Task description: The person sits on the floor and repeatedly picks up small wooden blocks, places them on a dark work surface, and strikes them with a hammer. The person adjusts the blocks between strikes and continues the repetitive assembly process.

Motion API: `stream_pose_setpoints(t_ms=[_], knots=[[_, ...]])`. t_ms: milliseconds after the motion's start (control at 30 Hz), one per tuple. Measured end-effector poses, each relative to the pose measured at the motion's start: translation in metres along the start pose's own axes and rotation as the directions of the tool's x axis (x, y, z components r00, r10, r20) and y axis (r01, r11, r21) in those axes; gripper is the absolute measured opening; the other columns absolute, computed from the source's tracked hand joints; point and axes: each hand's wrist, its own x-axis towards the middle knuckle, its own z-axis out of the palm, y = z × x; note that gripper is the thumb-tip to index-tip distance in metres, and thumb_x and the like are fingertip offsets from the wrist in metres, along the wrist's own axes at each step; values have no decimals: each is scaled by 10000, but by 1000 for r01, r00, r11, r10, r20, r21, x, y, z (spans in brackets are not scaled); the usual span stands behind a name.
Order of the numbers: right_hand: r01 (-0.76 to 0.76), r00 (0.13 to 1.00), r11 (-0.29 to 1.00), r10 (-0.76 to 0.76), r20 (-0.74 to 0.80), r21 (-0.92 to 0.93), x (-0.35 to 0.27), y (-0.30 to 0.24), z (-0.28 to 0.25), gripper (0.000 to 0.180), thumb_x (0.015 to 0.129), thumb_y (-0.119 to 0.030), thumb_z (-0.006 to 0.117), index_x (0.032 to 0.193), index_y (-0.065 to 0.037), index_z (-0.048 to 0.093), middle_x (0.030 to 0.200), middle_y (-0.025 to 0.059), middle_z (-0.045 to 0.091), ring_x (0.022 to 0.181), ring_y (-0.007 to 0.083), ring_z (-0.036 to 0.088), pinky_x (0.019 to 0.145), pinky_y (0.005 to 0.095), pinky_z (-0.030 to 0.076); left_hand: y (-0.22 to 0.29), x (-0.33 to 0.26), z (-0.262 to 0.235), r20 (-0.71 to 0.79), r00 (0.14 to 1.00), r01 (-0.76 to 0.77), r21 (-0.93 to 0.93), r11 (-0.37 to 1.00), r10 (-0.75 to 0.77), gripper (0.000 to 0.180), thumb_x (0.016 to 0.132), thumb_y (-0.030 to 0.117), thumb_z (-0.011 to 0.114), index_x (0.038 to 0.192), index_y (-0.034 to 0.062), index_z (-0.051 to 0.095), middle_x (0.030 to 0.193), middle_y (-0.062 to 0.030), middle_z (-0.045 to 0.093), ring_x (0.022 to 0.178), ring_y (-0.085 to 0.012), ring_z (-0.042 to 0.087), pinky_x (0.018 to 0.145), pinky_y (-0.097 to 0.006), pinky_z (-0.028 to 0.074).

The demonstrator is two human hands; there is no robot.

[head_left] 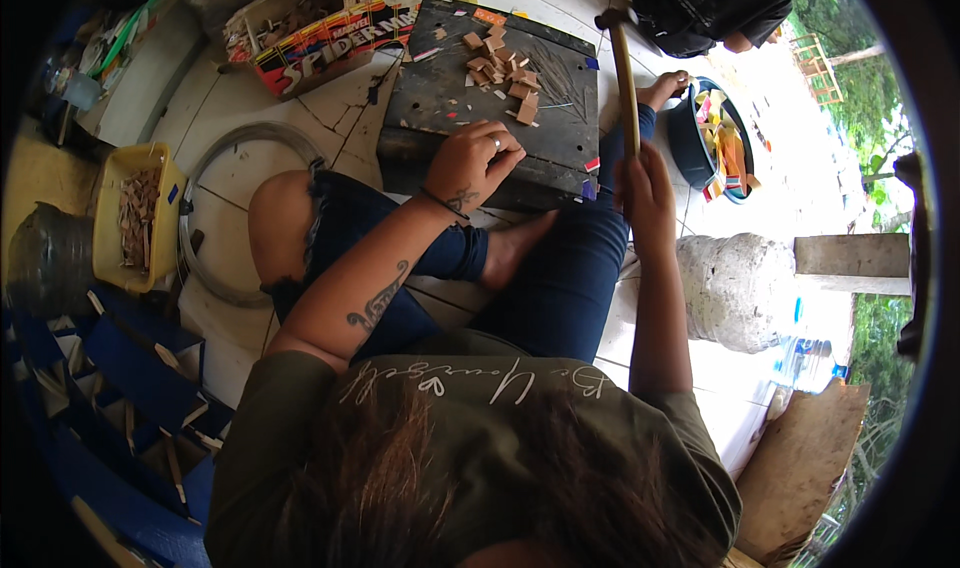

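I sit cross-legged on a tiled floor with a dark wooden block point(440, 98) in front of my knees. My left hand point(474, 162) rests on the block's near edge, fingers curled; whether it pinches something small I cannot tell. A heap of small tan wooden pieces point(503, 68) lies on the block beyond that hand. My right hand point(642, 180) grips the wooden handle of a hammer point(625, 68), held upright with its head raised above the block's right side.
A yellow tub point(110, 218) of wood chips stands at my left, beside a coil of wire point(215, 153). A printed cardboard box point(330, 33) of wood pieces lies behind the block. A dark bowl point(695, 143) of coloured scraps and a grey stone stump point(735, 288) stand at my right.
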Motion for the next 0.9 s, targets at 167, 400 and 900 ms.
stream_pose_setpoints(t_ms=[167, 400, 900], knots=[[-2, 989, 958, 45, 143, -286, -93, -50, -18, 391, 979, -48, 503, 1369, -80, 516, 929, 76, 635, 672, 117, 582, 623, 265, 481, -1, 0, 1, 0, 1000, -2, -23, 1000, 2, 83, 841, 67, 685, 795, 20, 634, 771, -94, 620, 747, -289, 616, 680, -379, 493], [284, 959, 778, -230, 166, -560, -113, -76, -12, 440, 952, -39, 544, 1385, -116, 532, 1073, 187, 664, 904, 335, 686, 786, 368, 528, 0, 0, 3, -17, 1000, 16, -34, 999, -16, 81, 828, 74, 686, 775, 38, 636, 767, -93, 614, 747, -304, 603, 682, -394, 489], [294, 955, 800, -227, 189, -523, -111, -71, -12, 449, 947, -20, 538, 1385, -116, 530, 1056, 222, 657, 928, 347, 683, 810, 382, 524, -4, -2, 3, -16, 998, -68, 26, 997, 69, 80, 841, 60, 685, 813, 38, 613, 778, -83, 619, 752, -286, 614, 685, -377, 494]])
